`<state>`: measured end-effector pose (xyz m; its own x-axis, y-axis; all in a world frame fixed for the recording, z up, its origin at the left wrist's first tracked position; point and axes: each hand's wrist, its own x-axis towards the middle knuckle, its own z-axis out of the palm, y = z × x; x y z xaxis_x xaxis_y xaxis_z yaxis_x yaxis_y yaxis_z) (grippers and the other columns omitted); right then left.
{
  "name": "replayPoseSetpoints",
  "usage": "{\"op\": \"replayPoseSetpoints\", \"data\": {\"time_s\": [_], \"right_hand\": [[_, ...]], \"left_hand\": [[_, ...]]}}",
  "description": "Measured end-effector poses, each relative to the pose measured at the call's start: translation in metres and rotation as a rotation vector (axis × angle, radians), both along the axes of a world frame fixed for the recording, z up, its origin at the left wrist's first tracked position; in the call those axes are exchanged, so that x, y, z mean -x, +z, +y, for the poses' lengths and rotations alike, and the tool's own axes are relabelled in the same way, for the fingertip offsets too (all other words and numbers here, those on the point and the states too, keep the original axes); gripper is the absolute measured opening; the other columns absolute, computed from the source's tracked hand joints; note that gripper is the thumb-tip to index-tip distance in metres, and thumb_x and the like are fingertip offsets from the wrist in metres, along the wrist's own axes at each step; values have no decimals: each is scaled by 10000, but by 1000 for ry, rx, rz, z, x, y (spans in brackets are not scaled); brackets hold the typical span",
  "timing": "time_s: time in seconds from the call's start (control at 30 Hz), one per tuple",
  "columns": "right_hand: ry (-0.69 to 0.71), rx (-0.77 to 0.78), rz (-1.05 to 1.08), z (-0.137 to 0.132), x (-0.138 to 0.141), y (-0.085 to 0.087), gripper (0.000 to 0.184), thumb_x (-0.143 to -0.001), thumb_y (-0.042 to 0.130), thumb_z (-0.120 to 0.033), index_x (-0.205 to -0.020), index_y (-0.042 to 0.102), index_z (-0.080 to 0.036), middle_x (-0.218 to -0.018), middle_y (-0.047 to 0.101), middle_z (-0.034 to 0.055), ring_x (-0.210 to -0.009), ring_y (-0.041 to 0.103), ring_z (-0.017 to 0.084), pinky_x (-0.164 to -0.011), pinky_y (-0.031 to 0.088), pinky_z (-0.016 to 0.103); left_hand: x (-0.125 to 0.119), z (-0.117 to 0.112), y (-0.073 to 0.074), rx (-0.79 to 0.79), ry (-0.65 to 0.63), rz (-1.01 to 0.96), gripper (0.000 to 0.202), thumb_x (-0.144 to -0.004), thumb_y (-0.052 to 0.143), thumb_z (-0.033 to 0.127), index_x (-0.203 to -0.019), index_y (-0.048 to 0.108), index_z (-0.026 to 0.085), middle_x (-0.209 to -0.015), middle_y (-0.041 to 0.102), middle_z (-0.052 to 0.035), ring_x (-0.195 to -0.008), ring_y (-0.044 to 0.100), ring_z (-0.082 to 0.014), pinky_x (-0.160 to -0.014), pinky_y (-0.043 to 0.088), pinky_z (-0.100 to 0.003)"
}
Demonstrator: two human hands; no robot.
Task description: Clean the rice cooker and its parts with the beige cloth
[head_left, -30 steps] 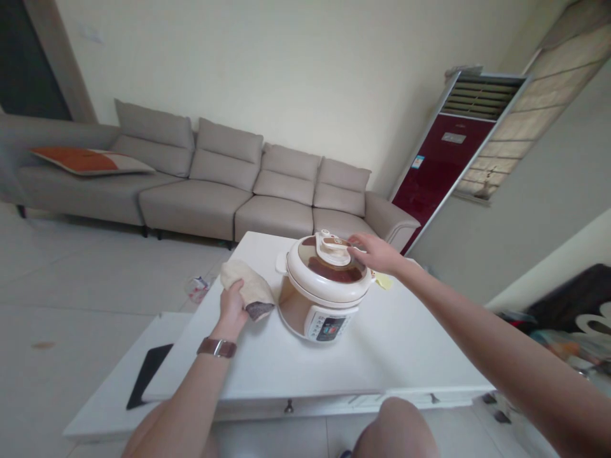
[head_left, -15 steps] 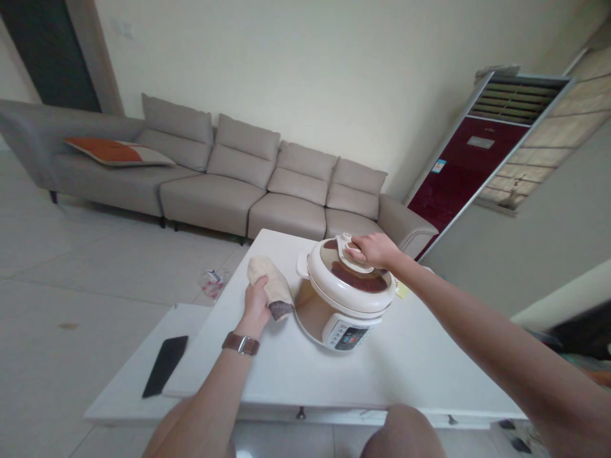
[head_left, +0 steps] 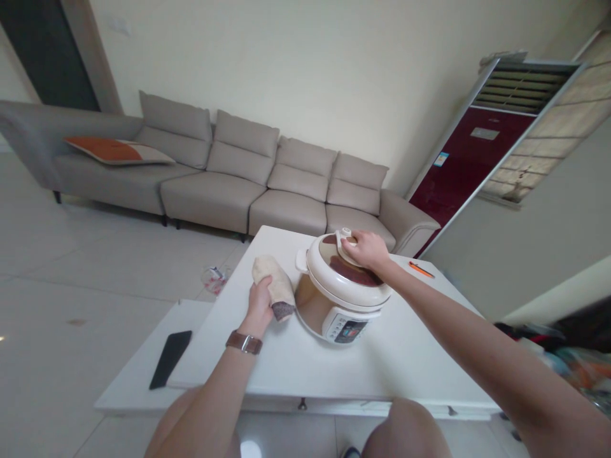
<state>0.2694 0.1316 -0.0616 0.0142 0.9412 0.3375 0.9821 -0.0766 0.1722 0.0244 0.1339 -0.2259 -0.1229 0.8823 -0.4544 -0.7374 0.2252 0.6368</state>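
Observation:
On the white table [head_left: 305, 375] stands a cream and beige electric pressure cooker [head_left: 312, 302], its control panel facing me and its lid [head_left: 351, 275] on top. My right hand [head_left: 367, 248] is wrapped around the lid's handle, the forearm reaching in from the right. Left of the cooker, my left hand [head_left: 260, 299] grips a folded beige cloth [head_left: 274, 280] with a dark grey end. The cloth is close beside the cooker's side; whether they touch, I cannot tell. A brown-strapped watch is on my left wrist.
An orange utility knife or pen [head_left: 421, 270] lies on the table at right. On the lower white shelf at left rests a black flat object [head_left: 170, 359]. Behind are a grey sofa [head_left: 291, 210] and a dark red standing air conditioner [head_left: 477, 152]. A clear plastic item [head_left: 214, 278] sits on the floor.
My right hand has shifted slightly left while staying on the lid handle. The orange item beyond my forearm has come into view. The cloth remains in my left hand.

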Motion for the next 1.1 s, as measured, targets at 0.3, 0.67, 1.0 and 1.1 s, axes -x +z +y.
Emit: {"op": "replayPoseSetpoints", "data": {"time_s": [0.3, 0.67, 1.0, 1.1], "right_hand": [[169, -34, -51, 7, -24, -3, 528, -985, 409, -564, -835, 752, -192, -932, 793, 124, -876, 695, 254, -713, 370, 314], [-20, 167, -202, 3, -2, 14, 621, -1028, 298, -601, -1106, 769, -203, -1062, 790, 177, -976, 740, 337, -783, 472, 371], [-163, 149, -110, 5, 12, 13, 729, -1031, 272, -652, -1157, 786, -151, -1118, 772, 240, -1072, 736, 360, -851, 518, 395], [-222, 152, -63, 9, 19, 14, 725, -1034, 288, -630, -1137, 800, -128, -1143, 762, 265, -1094, 732, 369, -859, 527, 404]], "left_hand": [[-1, 1, -7, -51, -26, 8, 290, -827, 648, 90, -1109, 714, 107, -1007, 777, -139, -960, 768, -265, -903, 617, -398], [-3, -2, -8, -87, -47, 26, 328, -829, 642, 96, -1149, 712, 105, -963, 780, -127, -913, 766, -256, -873, 619, -392], [-11, -9, -7, -196, -105, 115, 308, -815, 669, 116, -1117, 729, 120, -974, 777, -125, -858, 759, -257, -812, 619, -376], [-10, -10, -6, -191, -115, 117, 262, -810, 671, 122, -1066, 728, 119, -968, 776, -131, -844, 759, -261, -800, 620, -381]]}}
